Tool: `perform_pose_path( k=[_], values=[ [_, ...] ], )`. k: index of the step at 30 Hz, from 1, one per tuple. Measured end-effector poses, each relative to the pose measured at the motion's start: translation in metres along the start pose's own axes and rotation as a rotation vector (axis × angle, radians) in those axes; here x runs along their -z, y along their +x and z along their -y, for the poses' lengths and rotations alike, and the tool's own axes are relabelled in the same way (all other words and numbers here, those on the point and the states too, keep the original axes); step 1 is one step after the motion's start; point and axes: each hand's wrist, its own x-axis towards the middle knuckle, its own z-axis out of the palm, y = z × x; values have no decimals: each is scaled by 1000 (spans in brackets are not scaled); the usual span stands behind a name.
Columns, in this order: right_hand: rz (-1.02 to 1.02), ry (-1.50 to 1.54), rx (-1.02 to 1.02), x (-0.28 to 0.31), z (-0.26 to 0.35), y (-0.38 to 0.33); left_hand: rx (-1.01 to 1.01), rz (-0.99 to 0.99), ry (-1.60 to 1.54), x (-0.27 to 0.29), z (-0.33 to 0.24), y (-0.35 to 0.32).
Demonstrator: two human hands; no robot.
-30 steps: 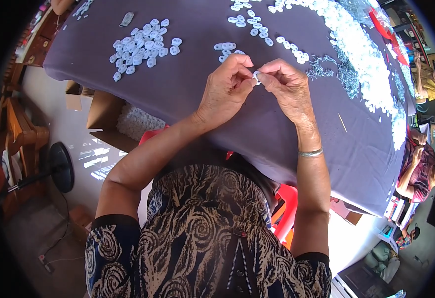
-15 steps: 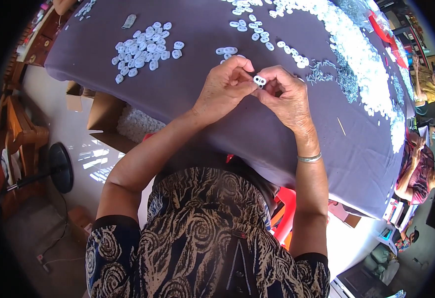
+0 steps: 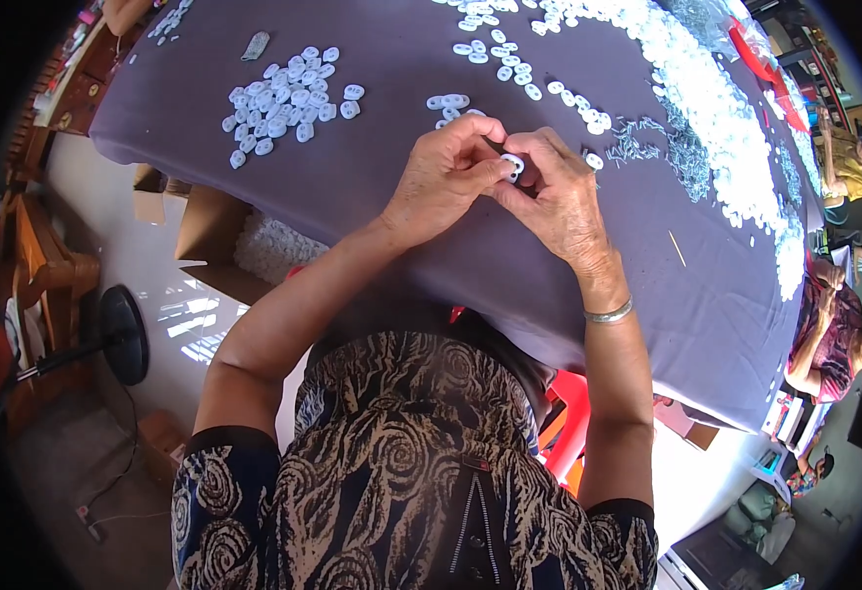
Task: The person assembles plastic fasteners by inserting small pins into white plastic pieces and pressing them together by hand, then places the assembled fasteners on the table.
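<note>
Between my two hands, above the dark-clothed table, is a small white oval plastic piece with two dark holes [image 3: 514, 167]. The thumb and forefinger of my left hand [image 3: 450, 175] pinch its left side. My right hand [image 3: 554, 192], with a silvery bangle at the wrist, closes its fingertips on the other side. Whether a small pin is also between the fingers I cannot make out. Just beyond my hands lies a small group of similar white pieces [image 3: 448, 101]. Another white piece [image 3: 594, 160] rests right beside my right hand's knuckles.
A heap of white oval pieces [image 3: 283, 98] lies at the left. At the right are scattered small metal pins [image 3: 686, 157] and a long bank of white pieces [image 3: 711, 118]. A thin stick [image 3: 677, 249] lies nearer. An open carton [image 3: 209, 231] stands below the table's left edge.
The white piece has turned between my fingers and shows less of its face. My right hand has shifted slightly left and inward, uncovering the white piece beside its knuckles.
</note>
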Motion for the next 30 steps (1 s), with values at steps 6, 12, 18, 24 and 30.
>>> perform_pose_path(
  k=[6,12,18,24,30],
  values=[
    [117,-321,101,2,0,-2,18,55,39,2,-3,0],
    [127,-301,110,-2,-2,-5,129,109,123,4,-17,-3],
    [117,-267,107,-5,0,-7,73,150,159,9,-22,-3],
    [110,-284,131,-9,-3,-8,203,163,66,11,-24,-1],
    [20,-117,115,-13,7,-7,50,61,-183,2,-23,-4]
  ],
)
